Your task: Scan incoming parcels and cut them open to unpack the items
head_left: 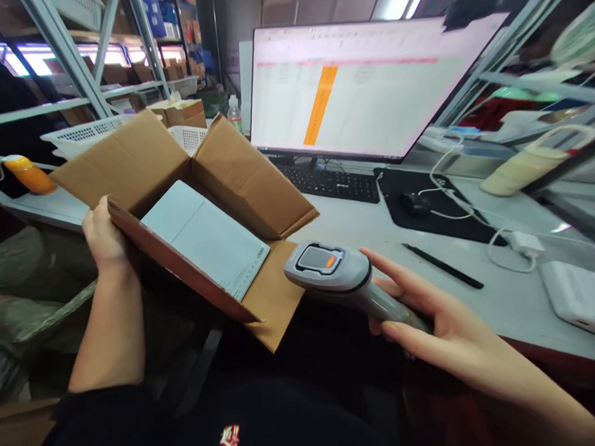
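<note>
My left hand [105, 234] grips the near left flap of an open cardboard box [248, 169], which is tilted toward me at the desk's edge. Inside the box lies a flat white carton [206, 233] with small print and a code label at its lower right corner. In my right hand [430, 316] is a grey barcode scanner [329, 267], my fingers wrapped round its handle. The scanner's head sits just right of the box's lower flap, level with the printed end of the carton. Whether the head touches the flap I cannot tell.
Behind the box stand a monitor [371, 101] and a black keyboard [332, 182]. To the right lie a black pen [442, 266], a mouse [415, 205] with cables, a white device [579, 296] and a cream tumbler [526, 164]. An orange bottle [29, 174] and white baskets [84, 132] are at left.
</note>
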A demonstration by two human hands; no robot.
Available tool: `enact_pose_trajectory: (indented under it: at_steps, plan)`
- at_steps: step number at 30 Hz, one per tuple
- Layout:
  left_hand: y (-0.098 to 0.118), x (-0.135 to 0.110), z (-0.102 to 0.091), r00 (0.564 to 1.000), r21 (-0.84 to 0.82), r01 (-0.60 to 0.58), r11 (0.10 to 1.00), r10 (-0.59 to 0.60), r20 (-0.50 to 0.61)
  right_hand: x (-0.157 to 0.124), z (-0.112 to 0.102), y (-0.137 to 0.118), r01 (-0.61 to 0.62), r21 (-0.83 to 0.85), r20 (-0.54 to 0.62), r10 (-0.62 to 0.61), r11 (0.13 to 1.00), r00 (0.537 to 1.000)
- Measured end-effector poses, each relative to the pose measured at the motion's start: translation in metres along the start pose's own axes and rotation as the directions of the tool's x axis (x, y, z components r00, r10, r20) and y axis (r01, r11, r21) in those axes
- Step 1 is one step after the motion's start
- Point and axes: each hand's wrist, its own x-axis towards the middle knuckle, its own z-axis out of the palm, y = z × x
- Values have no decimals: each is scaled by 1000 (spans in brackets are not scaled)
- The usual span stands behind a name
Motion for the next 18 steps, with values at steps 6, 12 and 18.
enact_pose_trajectory:
  at_steps: [6,12,18]
  plan:
    - [1,-3,-4,995,66,68,996,-63,-74,47,-27,60,-203,83,-213,216,976,953]
    - [27,-24,1,999,18,28,999,-28,-38,101,-52,113,-299,-130,-378,232,945,896]
    - [40,-45,17,995,-46,-97,994,96,-30,130,-10,-22,389,-248,-206,-441,887,874]
